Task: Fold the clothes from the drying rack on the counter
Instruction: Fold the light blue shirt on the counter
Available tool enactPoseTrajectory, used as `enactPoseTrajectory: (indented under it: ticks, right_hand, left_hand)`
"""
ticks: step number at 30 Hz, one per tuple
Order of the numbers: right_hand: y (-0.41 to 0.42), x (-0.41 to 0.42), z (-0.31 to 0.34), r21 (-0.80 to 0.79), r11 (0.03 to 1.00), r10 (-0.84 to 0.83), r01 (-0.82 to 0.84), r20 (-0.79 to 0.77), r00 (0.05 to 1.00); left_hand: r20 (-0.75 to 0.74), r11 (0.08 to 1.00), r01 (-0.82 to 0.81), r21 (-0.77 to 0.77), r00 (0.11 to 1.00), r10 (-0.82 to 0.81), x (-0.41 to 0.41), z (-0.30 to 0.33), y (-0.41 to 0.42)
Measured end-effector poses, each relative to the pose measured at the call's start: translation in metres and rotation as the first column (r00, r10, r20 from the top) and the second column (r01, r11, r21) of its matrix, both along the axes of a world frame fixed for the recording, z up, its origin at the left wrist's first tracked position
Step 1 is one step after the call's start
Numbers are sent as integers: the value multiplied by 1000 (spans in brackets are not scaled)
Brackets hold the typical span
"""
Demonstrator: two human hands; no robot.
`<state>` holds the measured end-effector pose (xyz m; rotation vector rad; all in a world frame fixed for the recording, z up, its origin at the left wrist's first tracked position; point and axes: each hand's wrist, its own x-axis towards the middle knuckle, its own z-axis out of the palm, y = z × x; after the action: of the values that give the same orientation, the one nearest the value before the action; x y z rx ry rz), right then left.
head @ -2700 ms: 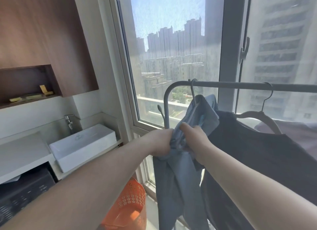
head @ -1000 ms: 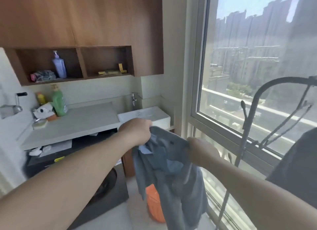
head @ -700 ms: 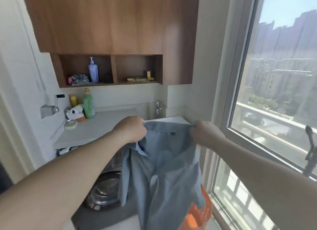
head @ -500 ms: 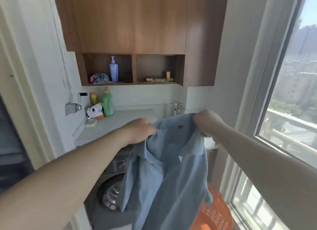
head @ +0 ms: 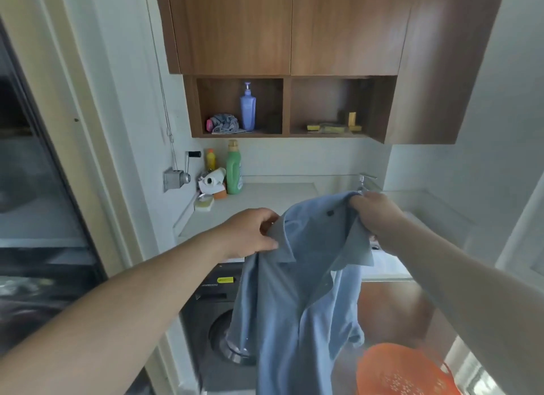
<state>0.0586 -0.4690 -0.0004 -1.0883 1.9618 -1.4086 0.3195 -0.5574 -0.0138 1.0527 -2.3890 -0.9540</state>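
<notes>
A light blue collared shirt (head: 297, 300) hangs in the air in front of me, its collar toward me and its body drooping down past the washing machine. My left hand (head: 250, 232) grips the shirt at its left shoulder. My right hand (head: 374, 212) grips the right shoulder, a little higher. The white counter (head: 265, 197) lies just beyond the shirt, below the wooden cupboards. The drying rack is out of view.
A green detergent bottle (head: 234, 167), a yellow bottle, a paper roll and a soap dish (head: 203, 203) crowd the counter's left back corner. A tap (head: 365, 181) and basin sit at the right. A washing machine (head: 217, 321) stands under the counter; an orange basket (head: 403, 371) is on the floor.
I have turned left from the rack and window to face the counter, carrying the shirt off the rack. Both hands now spread the shirt by its shoulders.
</notes>
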Motion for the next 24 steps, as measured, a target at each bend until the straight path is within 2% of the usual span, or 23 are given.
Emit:
enactPoseTrajectory:
  ticks: [3, 6, 9, 13, 16, 18, 21, 24]
  right_hand:
    - [-34, -13, -2, 2, 999, 52, -52, -51, 997]
    - [-74, -32, -4, 24, 993, 121, -120, -70, 990]
    - [-112, -49, -4, 42, 983, 180, -179, -27, 983]
    - [-158, -78, 10, 49, 970, 236, -240, 74, 969]
    - [-196, -108, 25, -20, 960, 278, -278, 147, 949]
    - [-224, -128, 28, -100, 946, 324, -310, 214, 921]
    - [-251, -148, 28, -166, 905, 422, -392, 228, 878]
    - [-280, -168, 20, -138, 861, 508, -490, 169, 845]
  left_hand:
    - [17, 993, -71, -100, 997, 73, -10, -3, -26]
    - [86, 949, -107, -297, 987, 138, -21, 3, -57]
    - [193, 853, -90, -514, 957, 217, -37, 13, -88]
    - [420, 696, 73, -715, 840, 344, -67, 33, -133]
    - [352, 563, 50, -825, 826, 441, -99, 46, -173]
    - [281, 510, -6, -860, 829, 484, -120, 50, -198]
    - [231, 492, -105, -864, 785, 574, -135, 48, -226]
    - [246, 478, -127, -869, 729, 639, -142, 38, -257]
